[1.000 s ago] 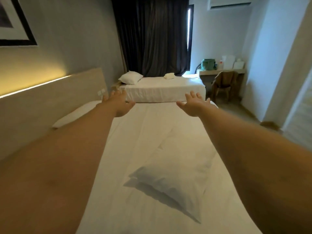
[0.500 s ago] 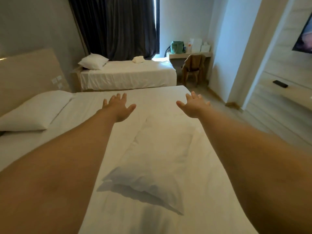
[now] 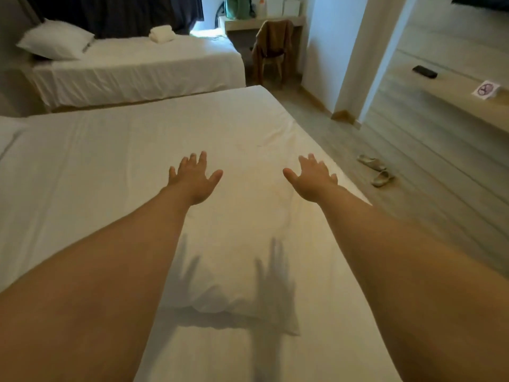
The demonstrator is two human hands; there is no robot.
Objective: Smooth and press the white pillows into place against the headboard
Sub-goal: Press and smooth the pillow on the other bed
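A white pillow (image 3: 248, 260) lies lengthwise on the near bed (image 3: 91, 172), between my outstretched arms. My left hand (image 3: 194, 179) hovers above the pillow's far end, fingers spread, holding nothing. My right hand (image 3: 312, 177) is level with it, also spread and empty. Both hands cast shadows on the pillow's near end. A second white pillow (image 3: 7, 132) shows only as a corner at the left edge. The headboard is out of view.
A second bed (image 3: 143, 70) stands beyond with a pillow (image 3: 56, 41) and a folded towel (image 3: 162, 33). A chair (image 3: 272, 48) sits at a desk. Slippers (image 3: 376, 170) lie on the floor to the right, by a low shelf (image 3: 451, 103).
The view has swung right and down, so the headboard has left the frame. Both hands stay spread and have come lower over the pillow.
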